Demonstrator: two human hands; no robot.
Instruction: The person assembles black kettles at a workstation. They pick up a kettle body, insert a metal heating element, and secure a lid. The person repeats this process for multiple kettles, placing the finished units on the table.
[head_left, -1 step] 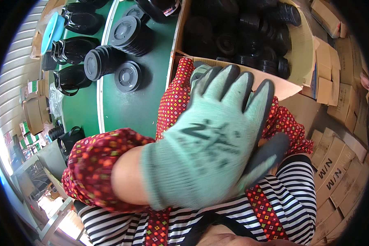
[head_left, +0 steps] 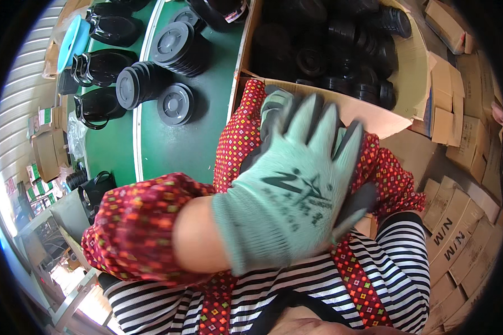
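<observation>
My left hand (head_left: 293,187), in a mint-green knit glove with dark grey coating, reaches across my lap from the left. Its back faces up and its fingers are spread, blurred at the tips. Behind it, a bit of green and grey glove (head_left: 275,101) shows, seemingly my right hand, since the right sleeve (head_left: 394,176) runs in behind the left glove. The right fingers are mostly covered, and whether they hold anything is hidden. Both forearms wear red patterned sleeves, over a matching apron (head_left: 237,131).
Ahead, an open cardboard box (head_left: 341,95) holds many black round plastic parts. On the green table (head_left: 167,151) at left stand stacks of dark round lids (head_left: 173,44), black glossy jugs (head_left: 103,106) and a light-blue basin (head_left: 72,47). Flattened cartons (head_left: 450,223) lie at right.
My left hand has shifted slightly right, its fingertips a little lower. More of the glove behind it shows. The table and box look the same.
</observation>
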